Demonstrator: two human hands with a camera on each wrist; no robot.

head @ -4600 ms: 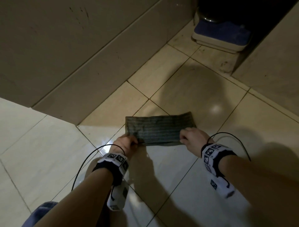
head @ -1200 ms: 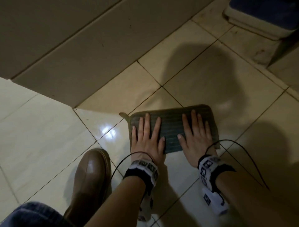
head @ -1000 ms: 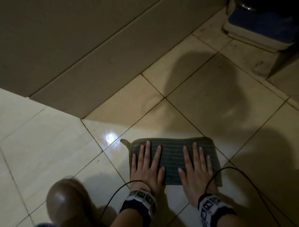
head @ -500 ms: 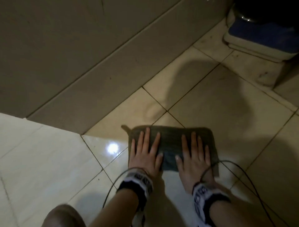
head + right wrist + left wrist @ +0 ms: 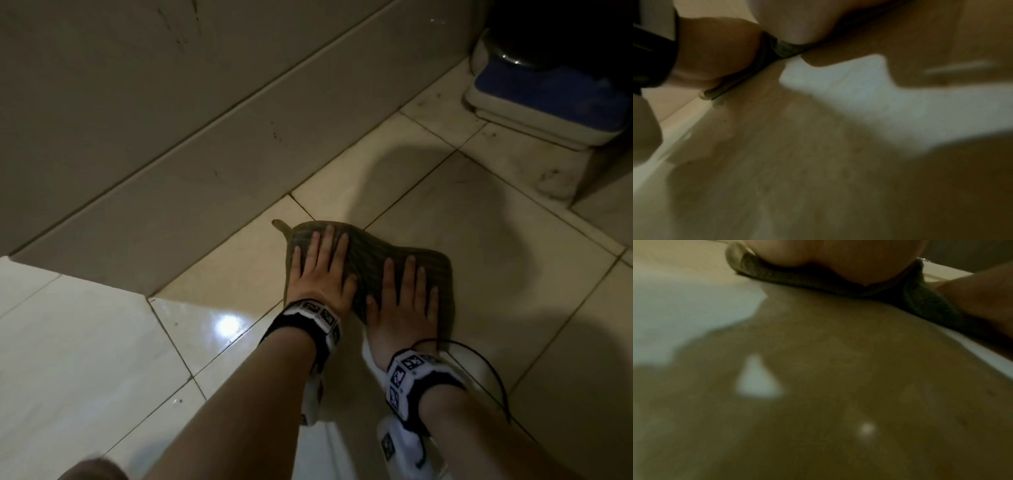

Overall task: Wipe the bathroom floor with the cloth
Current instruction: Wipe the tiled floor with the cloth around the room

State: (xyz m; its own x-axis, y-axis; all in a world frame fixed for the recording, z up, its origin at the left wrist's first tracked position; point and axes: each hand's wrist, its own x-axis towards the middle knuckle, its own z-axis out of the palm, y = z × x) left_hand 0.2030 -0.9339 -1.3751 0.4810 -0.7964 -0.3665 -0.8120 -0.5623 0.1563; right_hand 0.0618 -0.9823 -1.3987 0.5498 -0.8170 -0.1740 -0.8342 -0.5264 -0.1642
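Here both hands lie flat, fingers straight and spread, palms down on the cloth (image 5: 370, 270). Left hand (image 5: 320, 270) covers its left part, reaching almost to the far edge; right hand (image 5: 404, 301) sits just beside it, nearer the body, on the right part. Cloth lies on the tiled floor (image 5: 462, 246) under both palms, a small loop sticking out past the left fingertips (image 5: 314, 235). Wrist views blurred.

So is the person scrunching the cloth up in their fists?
No, both the left hand and the right hand lie flat with straight fingers pressing on the cloth.
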